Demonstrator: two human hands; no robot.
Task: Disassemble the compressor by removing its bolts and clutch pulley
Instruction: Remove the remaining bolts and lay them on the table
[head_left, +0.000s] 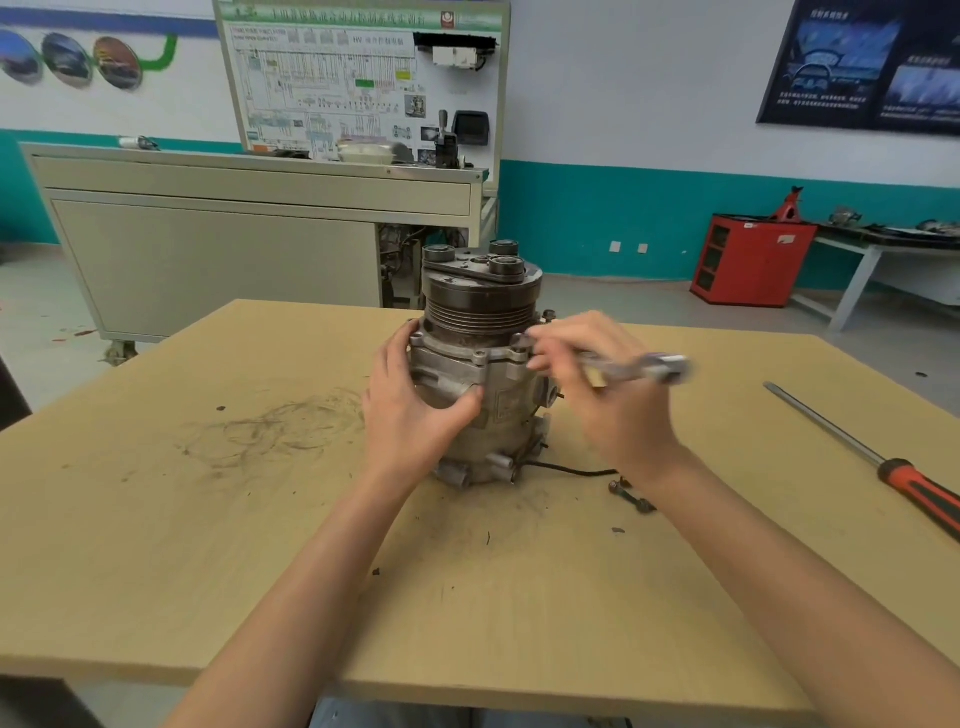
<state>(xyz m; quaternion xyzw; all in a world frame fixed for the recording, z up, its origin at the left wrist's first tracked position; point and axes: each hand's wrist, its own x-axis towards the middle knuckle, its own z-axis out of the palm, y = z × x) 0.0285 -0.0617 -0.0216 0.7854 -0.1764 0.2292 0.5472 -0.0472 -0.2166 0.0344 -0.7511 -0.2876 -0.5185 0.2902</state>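
Observation:
The grey compressor stands upright in the middle of the wooden table. Its dark grooved clutch pulley sits on top, with a round clutch plate above it. My left hand grips the left side of the compressor body, thumb across the front. My right hand holds a metal wrench, blurred by motion, with its head at a bolt on the right flange. A second bolt stands up behind it.
A long screwdriver with a red and black handle lies at the table's right. Two loose bolts and a black wire lie right of the compressor's base. Behind the table stand a beige cabinet and a red cabinet.

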